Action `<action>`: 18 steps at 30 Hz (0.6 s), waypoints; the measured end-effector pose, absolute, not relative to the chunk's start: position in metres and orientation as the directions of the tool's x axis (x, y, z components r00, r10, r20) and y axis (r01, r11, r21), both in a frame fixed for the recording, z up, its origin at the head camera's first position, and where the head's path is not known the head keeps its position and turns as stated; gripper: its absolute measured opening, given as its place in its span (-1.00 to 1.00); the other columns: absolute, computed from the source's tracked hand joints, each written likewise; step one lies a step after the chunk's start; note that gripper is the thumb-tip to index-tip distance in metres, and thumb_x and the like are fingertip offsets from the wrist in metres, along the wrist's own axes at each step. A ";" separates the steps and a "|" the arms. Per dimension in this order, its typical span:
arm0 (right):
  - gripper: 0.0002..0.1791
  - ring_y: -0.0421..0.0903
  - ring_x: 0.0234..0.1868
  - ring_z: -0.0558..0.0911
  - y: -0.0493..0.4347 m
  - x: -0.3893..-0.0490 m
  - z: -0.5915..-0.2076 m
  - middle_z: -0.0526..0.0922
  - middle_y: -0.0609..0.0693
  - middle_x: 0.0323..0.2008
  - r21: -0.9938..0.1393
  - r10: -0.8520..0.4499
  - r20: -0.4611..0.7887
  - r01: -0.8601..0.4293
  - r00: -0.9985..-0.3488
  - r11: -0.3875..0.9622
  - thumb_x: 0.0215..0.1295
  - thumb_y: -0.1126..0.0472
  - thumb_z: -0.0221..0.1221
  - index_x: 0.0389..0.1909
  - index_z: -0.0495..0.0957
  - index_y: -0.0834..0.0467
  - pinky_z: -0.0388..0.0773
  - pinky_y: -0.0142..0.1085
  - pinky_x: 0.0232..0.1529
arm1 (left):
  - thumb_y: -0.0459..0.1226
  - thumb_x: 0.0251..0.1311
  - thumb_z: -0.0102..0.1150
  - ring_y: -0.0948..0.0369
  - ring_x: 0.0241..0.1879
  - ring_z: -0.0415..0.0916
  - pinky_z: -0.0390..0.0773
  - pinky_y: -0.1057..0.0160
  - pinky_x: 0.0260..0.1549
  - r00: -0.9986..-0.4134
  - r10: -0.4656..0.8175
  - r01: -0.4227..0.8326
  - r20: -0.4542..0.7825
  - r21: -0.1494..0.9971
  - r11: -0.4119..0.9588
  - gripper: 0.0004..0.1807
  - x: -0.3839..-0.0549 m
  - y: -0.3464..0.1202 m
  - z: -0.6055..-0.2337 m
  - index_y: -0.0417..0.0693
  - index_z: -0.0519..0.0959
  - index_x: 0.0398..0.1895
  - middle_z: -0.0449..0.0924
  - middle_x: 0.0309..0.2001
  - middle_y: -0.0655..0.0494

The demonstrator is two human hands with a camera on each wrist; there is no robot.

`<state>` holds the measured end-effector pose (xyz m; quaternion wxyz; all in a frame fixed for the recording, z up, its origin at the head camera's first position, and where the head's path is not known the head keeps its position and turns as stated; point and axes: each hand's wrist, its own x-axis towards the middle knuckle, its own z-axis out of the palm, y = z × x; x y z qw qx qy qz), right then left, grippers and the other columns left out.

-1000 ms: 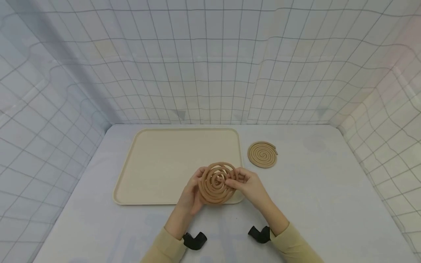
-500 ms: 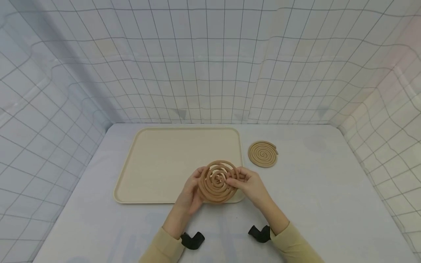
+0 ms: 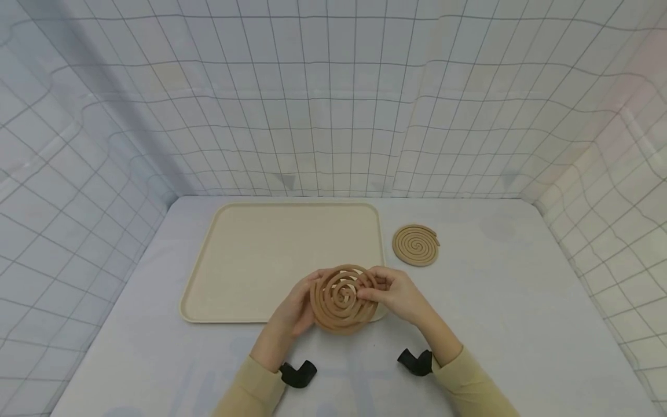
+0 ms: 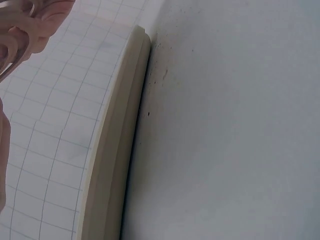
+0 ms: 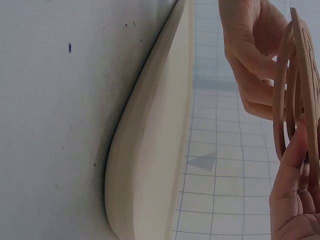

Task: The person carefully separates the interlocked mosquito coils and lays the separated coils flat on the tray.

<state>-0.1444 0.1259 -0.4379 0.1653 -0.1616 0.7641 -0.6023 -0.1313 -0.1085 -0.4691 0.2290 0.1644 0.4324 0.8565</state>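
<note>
A brown spiral mosquito coil [image 3: 341, 325] is held up over the tray's near right corner. My left hand [image 3: 294, 307] grips its left edge, with the fingers partly hidden behind it. On the other side my right hand [image 3: 398, 292] pinches the rings between thumb and fingers, the thumb near the centre. Seen edge-on in the right wrist view, the coil [image 5: 311, 100] has rings standing apart in layers; whether it is one coil or two interlaced, I cannot tell. A second mosquito coil [image 3: 416, 245] lies flat on the table, right of the tray.
A cream tray [image 3: 281, 260] with a low rim lies on the white table [image 3: 500, 307], left of centre. Grid-lined white sheeting [image 3: 344, 127] rises behind the table and along both sides. Black wrist-worn pieces [image 3: 299, 375] sit at the sleeve cuffs.
Both hands have shifted the held mosquito coil slightly toward me and a little left. Its rings show different gaps now. The other coil and the tray have stayed put.
</note>
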 end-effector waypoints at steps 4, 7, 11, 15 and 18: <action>-0.76 -0.29 -0.36 0.63 0.128 -0.146 -0.437 0.68 0.03 -0.33 -0.968 -0.486 -0.039 -0.088 -0.873 0.236 0.21 0.24 0.34 -0.19 0.59 0.29 0.60 -0.43 -0.32 | -0.21 0.52 -0.26 0.34 -0.03 0.59 0.61 0.38 -0.05 -0.809 0.584 -0.288 0.062 0.825 -0.487 -0.69 -0.134 -0.113 -0.469 0.03 0.49 0.10 0.60 -0.01 0.18; -0.75 -0.28 -0.37 0.62 0.130 -0.148 -0.438 0.65 0.01 -0.35 -0.965 -0.506 -0.036 -0.102 -0.862 0.242 0.22 0.24 0.34 -0.18 0.59 0.30 0.60 -0.42 -0.33 | -0.22 0.52 -0.31 0.31 -0.01 0.60 0.61 0.34 -0.03 -0.801 0.597 -0.298 0.047 0.833 -0.466 -0.66 -0.135 -0.116 -0.469 0.00 0.49 0.11 0.62 -0.01 0.17; -0.73 -0.26 -0.37 0.61 0.131 -0.152 -0.440 0.65 -0.02 -0.36 -0.957 -0.511 -0.062 -0.094 -0.857 0.273 0.21 0.19 0.35 -0.17 0.60 0.26 0.60 -0.40 -0.34 | -0.23 0.54 -0.33 0.31 0.01 0.59 0.61 0.34 -0.02 -0.804 0.593 -0.296 0.044 0.835 -0.464 -0.67 -0.136 -0.118 -0.470 -0.03 0.46 0.13 0.61 0.00 0.15; -0.70 -0.25 -0.37 0.61 0.132 -0.155 -0.443 0.66 -0.05 -0.37 -0.961 -0.502 -0.093 -0.054 -0.860 0.272 0.20 0.16 0.37 -0.15 0.60 0.26 0.59 -0.38 -0.34 | -0.20 0.55 -0.28 0.31 0.03 0.56 0.59 0.34 0.01 -0.808 0.588 -0.309 0.037 0.824 -0.475 -0.69 -0.137 -0.120 -0.473 0.00 0.43 0.16 0.57 0.05 0.16; -0.68 -0.26 -0.38 0.59 0.133 -0.156 -0.447 0.66 -0.07 -0.38 -0.967 -0.493 -0.105 -0.027 -0.864 0.252 0.20 0.17 0.37 -0.15 0.59 0.30 0.57 -0.40 -0.34 | -0.20 0.55 -0.29 0.30 0.07 0.54 0.58 0.31 0.05 -0.813 0.581 -0.310 0.037 0.818 -0.484 -0.68 -0.137 -0.122 -0.475 0.08 0.42 0.20 0.55 0.10 0.18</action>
